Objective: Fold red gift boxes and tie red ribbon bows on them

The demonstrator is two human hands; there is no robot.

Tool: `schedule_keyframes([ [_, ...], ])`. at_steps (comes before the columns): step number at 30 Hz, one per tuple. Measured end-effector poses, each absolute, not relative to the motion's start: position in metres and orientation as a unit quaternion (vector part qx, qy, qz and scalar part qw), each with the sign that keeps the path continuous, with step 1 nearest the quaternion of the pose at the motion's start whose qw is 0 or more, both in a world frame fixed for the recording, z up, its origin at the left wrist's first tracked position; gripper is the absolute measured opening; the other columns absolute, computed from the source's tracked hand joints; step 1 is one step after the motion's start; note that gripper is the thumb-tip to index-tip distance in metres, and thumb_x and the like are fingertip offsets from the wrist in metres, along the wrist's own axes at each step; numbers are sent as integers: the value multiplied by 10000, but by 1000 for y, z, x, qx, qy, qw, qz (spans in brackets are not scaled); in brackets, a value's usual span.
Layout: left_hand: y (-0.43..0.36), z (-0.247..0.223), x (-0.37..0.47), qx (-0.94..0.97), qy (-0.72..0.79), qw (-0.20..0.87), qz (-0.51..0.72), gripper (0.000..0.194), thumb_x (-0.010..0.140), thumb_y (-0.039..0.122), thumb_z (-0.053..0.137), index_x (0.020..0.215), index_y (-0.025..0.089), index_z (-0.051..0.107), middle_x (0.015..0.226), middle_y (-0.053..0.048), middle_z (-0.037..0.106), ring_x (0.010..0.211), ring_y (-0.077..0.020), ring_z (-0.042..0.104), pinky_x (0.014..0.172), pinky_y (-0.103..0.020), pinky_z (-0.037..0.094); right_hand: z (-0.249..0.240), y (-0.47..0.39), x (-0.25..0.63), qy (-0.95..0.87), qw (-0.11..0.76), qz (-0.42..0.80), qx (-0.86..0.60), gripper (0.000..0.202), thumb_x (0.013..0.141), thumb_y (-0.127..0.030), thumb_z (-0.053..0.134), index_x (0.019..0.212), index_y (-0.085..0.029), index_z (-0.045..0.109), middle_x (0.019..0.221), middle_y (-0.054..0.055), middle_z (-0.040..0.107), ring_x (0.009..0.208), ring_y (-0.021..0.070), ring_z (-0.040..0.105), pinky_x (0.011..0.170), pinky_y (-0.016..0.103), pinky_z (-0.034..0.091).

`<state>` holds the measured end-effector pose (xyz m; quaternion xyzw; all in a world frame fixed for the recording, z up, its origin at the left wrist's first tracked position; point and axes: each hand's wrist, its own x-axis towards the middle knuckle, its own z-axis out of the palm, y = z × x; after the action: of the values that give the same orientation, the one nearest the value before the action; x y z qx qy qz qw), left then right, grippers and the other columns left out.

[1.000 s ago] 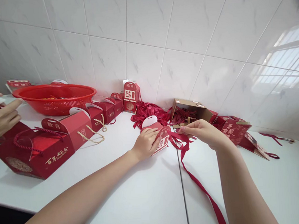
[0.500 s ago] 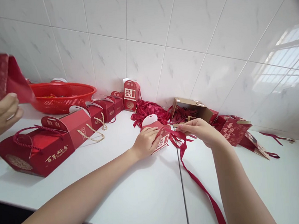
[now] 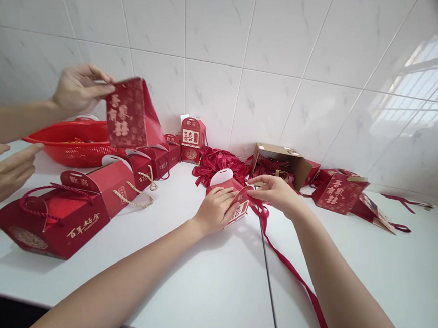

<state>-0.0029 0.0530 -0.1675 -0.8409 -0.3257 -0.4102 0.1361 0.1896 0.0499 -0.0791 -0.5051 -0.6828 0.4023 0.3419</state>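
Smooth white tabletop (image 3: 213, 285): the left hand (image 3: 215, 209) curls over a cardboard box (image 3: 239, 211), the right hand (image 3: 277, 193) pinching satiny ribbon (image 3: 296, 275).

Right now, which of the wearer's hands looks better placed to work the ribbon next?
Probably the right hand: it is at the red ribbon beside the small box, while the left hand holds that box, seemingly steadying it.

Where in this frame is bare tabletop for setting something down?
Bare tabletop lies between the left arm and the trailing ribbon, and right of the right arm, in front of the printed pouch. Along the wall is crowded: red basket, small boxes, ribbon pile, open carton. A co-worker's hands crowd the left.
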Motion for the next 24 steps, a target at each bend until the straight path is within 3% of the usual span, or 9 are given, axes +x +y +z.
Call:
schedule_keyframes([
  [5, 49, -166, 0, -852, -309, 140, -399, 317, 933, 248, 429, 1120, 121, 652, 1087, -144, 713, 1026, -267, 659, 892, -454, 484, -82, 51, 188, -679, 310, 442, -497, 439, 688, -191, 703, 1121, -152, 643, 659, 7, 681, 586, 130, 614, 577, 250, 475],
  [11, 48, -165, 1, -857, -297, 144, -396, 325, 934, 234, 412, 1110, 103, 652, 1091, -146, 712, 1041, -265, 653, 897, -445, 477, -78, 48, 189, -686, 266, 526, -426, 133, 716, -216, 674, 835, -158, 667, 722, 16, 695, 671, 123, 649, 695, 254, 501],
  [15, 49, -167, 1, -854, -304, 142, -397, 318, 930, 242, 416, 1110, 135, 654, 1105, -128, 710, 1034, -251, 653, 900, -436, 474, -76, 47, 194, -689, 243, 539, -418, 222, 739, -378, 691, 808, -172, 640, 737, 9, 681, 678, 111, 629, 652, 231, 459],
  [21, 49, -168, 1, -849, -307, 148, -403, 297, 929, 238, 422, 1068, 139, 665, 1096, -115, 718, 1012, -240, 668, 891, -422, 472, -72, 45, 197, -720, 278, 446, -452, 367, 732, -516, 658, 805, -158, 687, 673, -9, 589, 591, 97, 489, 552, 234, 386],
  [24, 48, -168, 2, -847, -307, 154, -405, 299, 928, 231, 422, 1068, 123, 664, 1069, -117, 727, 997, -237, 677, 878, -408, 473, -58, 30, 197, -719, 355, 343, -489, 333, 739, -490, 658, 756, -159, 685, 657, 1, 569, 591, 116, 481, 522, 247, 359],
])
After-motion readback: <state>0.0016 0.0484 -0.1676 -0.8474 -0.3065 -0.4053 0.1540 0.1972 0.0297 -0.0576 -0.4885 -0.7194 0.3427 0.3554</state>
